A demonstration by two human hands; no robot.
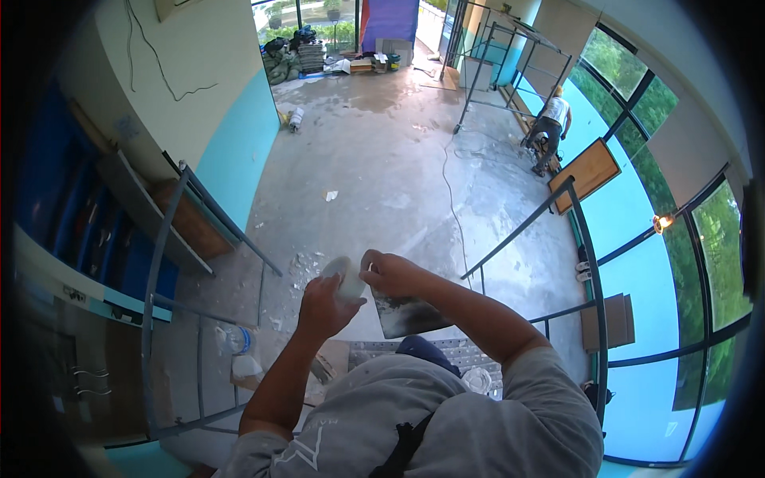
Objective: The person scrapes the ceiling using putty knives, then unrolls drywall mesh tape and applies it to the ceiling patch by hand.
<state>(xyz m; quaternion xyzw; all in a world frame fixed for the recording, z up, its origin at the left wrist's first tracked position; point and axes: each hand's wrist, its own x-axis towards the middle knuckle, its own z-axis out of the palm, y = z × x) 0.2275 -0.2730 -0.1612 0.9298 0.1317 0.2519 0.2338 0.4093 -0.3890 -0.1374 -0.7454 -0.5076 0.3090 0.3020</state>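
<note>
By the left hand, a pale rounded object is gripped; at its right edge the right hand is curled, whether pinching anything cannot be told. Farther left, scraps are strewn; handling seems underway, what remains unclear.

On the view's clock face, the person is wearing a grey T-shirt that is filling the six o'clock area. Its short sleeves are ending above the elbows, the left sleeve showing toward seven, the right sleeve between four and five. An angular white print is marking the cloth near seven, and a black strap is running over it at six. Dark blue trousers are peeking out toward five.
</note>
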